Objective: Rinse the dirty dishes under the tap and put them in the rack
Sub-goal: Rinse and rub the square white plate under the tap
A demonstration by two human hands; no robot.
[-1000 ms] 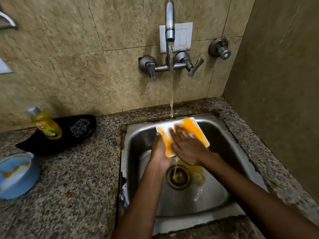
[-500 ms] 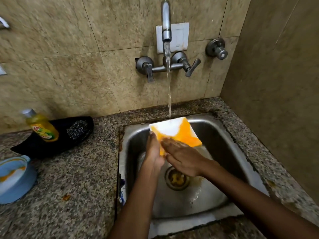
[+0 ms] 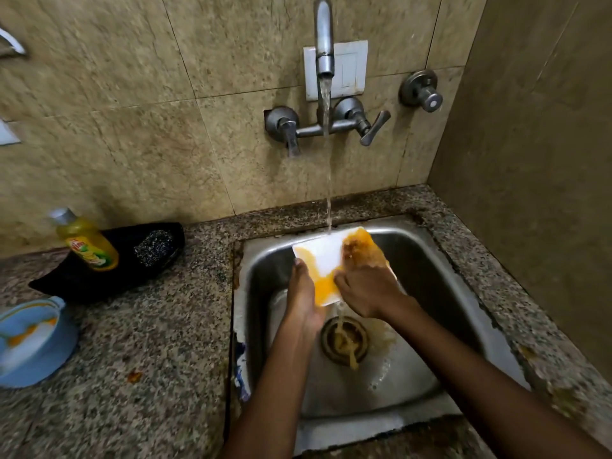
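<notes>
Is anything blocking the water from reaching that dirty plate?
Nothing visible. The stream falls freely from the tap onto the plate, which the left hand and right hand hold.

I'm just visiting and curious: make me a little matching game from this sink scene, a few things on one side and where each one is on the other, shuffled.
Things:
1. white plate
2. yellow soap bottle
3. blue bowl
4. steel scrubber

Places:
A. far left on the counter, near the picture's edge
B. held in both hands under the running water
C. lying on the black cloth, right part
D. leaning on the black cloth, left part

Pairs: 1-B, 2-D, 3-A, 4-C
</notes>
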